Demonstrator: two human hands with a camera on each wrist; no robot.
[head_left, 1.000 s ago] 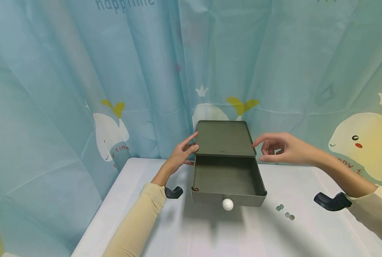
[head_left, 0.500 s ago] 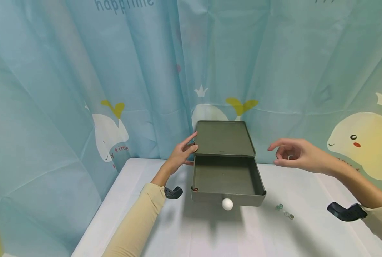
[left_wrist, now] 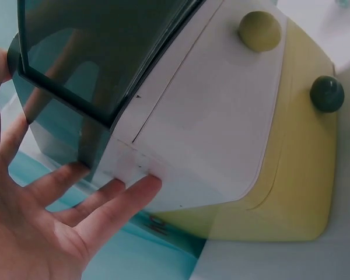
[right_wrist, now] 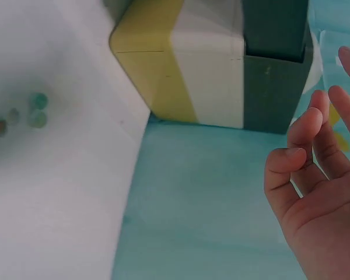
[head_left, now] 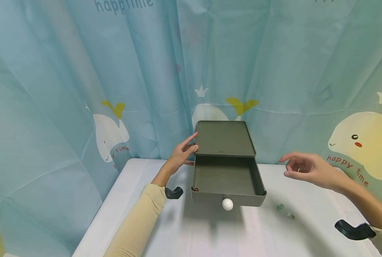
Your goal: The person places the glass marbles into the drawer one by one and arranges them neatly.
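Note:
A stacked drawer unit [head_left: 224, 139] stands mid-table, with dark green, white and yellow tiers in the left wrist view. Its dark green top drawer [head_left: 226, 178] is pulled out, white knob [head_left: 227, 204] at the front. A small reddish-brown piece [head_left: 195, 190] lies in the drawer's front left corner. My left hand [head_left: 178, 155] rests against the unit's left side, fingers [left_wrist: 125, 207] fairly straight and spread on the dark and white tiers. Right of the unit, my right hand [head_left: 313, 171] hovers in the air, fingers loosely bent, holding nothing.
Small round green pieces [head_left: 280, 207] and clear or brownish ones [head_left: 290, 216] lie on the white table [head_left: 165, 228], right of the drawer. The white tier's yellow knob [left_wrist: 259, 31] and the yellow tier's dark green knob [left_wrist: 326, 93] stick out. A blue whale-print curtain [head_left: 152, 71] hangs behind.
My right hand has moved away from the unit's right edge, rightward and down. The left hand, the drawer and the reddish-brown piece stay where they were.

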